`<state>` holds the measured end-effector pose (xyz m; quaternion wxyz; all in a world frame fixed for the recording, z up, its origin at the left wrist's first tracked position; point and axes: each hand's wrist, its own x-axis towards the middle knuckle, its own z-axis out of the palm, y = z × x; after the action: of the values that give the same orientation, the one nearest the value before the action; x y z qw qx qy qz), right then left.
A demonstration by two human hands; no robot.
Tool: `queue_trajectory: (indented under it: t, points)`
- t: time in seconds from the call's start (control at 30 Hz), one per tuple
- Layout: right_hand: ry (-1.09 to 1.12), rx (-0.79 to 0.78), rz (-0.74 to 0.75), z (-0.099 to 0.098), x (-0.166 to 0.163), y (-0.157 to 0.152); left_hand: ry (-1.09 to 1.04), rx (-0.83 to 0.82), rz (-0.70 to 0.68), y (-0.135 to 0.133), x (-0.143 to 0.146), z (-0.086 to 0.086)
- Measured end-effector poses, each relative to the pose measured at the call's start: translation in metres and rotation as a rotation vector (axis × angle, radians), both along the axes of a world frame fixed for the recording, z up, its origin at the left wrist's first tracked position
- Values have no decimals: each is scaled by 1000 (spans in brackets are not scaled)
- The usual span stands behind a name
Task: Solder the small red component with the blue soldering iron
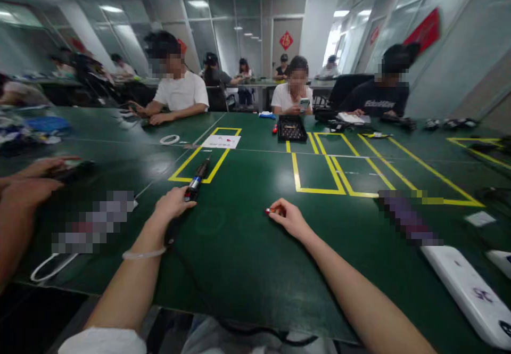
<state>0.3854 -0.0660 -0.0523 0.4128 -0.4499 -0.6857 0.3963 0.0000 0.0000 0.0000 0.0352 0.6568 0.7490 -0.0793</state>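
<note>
left hand [175, 203] holding electric screwdriver [195, 181], right hand [288, 217] pinching red piece [267, 211]

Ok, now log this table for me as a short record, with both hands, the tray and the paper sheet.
Left hand: holding an electric screwdriver, its bit pointing away from the person
Right hand: pinching a small red piece, details too small to tell
Black tray: far side of the green table, small parts inside
White paper sheet: lying across a yellow tape outline
</note>
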Motion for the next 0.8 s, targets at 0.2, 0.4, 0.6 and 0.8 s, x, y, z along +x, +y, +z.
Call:
queue_trajectory:
  t: [0.2,0.4,0.6,0.8]
  points:
    - [33,-3,14,-1,-1,1,-47,46,-197,-8,63,4]
    - [13,16,-3,-3,-2,1,-109,65,-429,-24,128,4]
    - [15,60,-14,-6,-3,2,-163,69,-567,-39,177,4]
    - [-98,195,-30,-8,-5,0,-236,56,-656,-49,196,3]
